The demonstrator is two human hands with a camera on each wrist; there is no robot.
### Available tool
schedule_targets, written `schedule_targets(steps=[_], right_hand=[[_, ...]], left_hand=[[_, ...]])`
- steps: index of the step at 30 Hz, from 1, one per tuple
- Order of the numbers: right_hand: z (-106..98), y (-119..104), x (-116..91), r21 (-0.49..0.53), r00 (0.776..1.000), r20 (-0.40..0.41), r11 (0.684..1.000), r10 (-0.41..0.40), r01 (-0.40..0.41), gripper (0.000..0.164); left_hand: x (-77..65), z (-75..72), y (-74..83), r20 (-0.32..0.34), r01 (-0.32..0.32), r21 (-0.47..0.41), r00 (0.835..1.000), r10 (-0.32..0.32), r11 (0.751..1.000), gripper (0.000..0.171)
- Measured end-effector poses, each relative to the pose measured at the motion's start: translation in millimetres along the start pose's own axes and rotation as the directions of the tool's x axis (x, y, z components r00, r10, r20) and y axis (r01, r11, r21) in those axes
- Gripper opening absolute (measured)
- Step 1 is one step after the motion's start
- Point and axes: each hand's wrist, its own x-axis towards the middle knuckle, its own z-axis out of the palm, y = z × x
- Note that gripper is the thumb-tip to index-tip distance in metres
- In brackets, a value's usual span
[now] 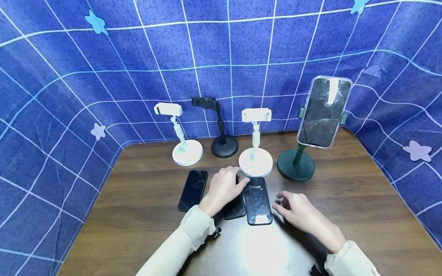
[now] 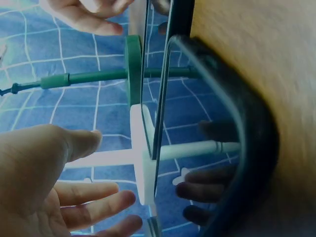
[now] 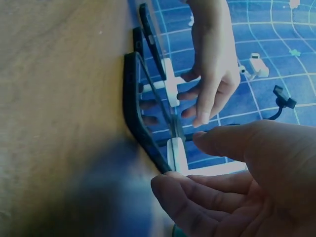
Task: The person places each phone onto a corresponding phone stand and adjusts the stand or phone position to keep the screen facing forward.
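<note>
Three dark phones lie in a row on the wooden table: a left phone [image 1: 193, 190], a middle phone [image 1: 235, 208] and a right phone [image 1: 258, 201]. Over the middle phone hovers my left hand [image 1: 224, 186], fingers loosely bent and apart, hiding its upper part. In the left wrist view, nothing sits between that thumb and the fingers. Just right of the right phone is my right hand [image 1: 298, 211], thumb and fingers relaxed with a gap between them. The right wrist view shows the right hand [image 3: 266, 173] beside the near phone's edge [image 3: 131, 91], holding nothing.
Behind the phones stand a white phone stand [image 1: 187, 153], a black stand [image 1: 224, 147], another white stand [image 1: 255, 163] and a dark green stand [image 1: 296, 166]. The green one carries an upright phone [image 1: 324, 111] in a clear case. A blue gridded curtain [image 1: 210, 42] surrounds the table.
</note>
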Motion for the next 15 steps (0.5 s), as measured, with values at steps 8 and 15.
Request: schedule_targets(steps=[8, 15], right_hand=[[11, 2, -5, 0.045, 0.998, 0.053, 0.999, -0.031, 0.029, 0.019], [21, -1, -5, 0.04, 0.997, 0.057, 0.998, -0.051, 0.049, 0.02]], left_hand=[[0.2, 11.6, 9.4, 0.017, 0.012, 0.02, 1.0, -0.013, 1.0, 0.033], [-2.3, 20.3, 17.7, 0.067, 0.056, 0.06, 0.996, -0.06, 0.997, 0.042]])
